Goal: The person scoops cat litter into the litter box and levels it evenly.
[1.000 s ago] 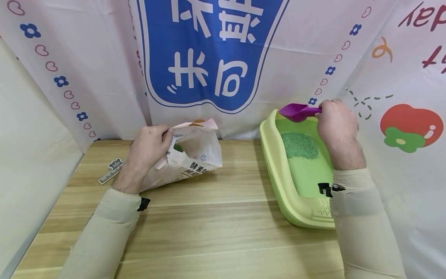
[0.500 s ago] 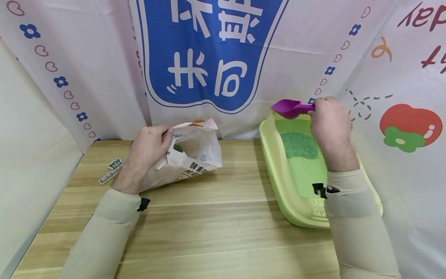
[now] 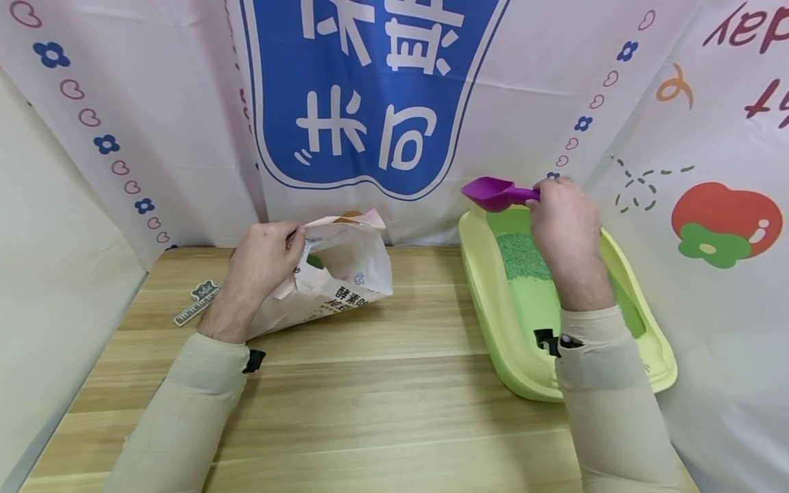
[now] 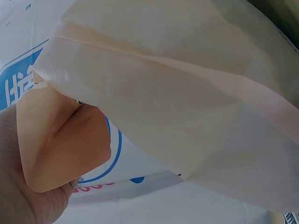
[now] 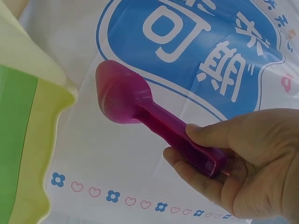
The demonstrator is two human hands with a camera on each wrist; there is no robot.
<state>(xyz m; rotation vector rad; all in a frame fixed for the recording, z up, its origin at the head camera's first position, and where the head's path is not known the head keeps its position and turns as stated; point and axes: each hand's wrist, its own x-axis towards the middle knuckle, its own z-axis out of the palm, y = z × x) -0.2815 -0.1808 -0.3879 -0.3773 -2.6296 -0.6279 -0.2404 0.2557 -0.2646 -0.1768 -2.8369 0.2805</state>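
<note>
My left hand point(image 3: 261, 263) pinches the torn upper edge of a white paper bag point(image 3: 364, 263), whose mouth gapes toward the right on the table. In the left wrist view the bag's side point(image 4: 154, 93) fills much of the frame, and a flap hides part of the hand point(image 4: 46, 205). My right hand point(image 3: 567, 239) grips a purple scoop point(image 3: 493, 194) by its handle, above the back left rim of a green litter tray point(image 3: 487, 315). The scoop's bowl looks empty in the head view. Green granules point(image 3: 520, 257) lie at the tray's back, partly behind the hand.
A small ruler with a bear-shaped top point(image 3: 200, 301) lies on the wooden table point(image 3: 370, 411), left of the left forearm. Printed cloth point(image 3: 425, 219) hangs close behind the bag and tray, and another printed sheet point(image 3: 740, 329) stands along the right side.
My right hand has moved left with the purple scoop, from over the tray's back to beyond its left rim. The left hand and the bag have stayed in place.
</note>
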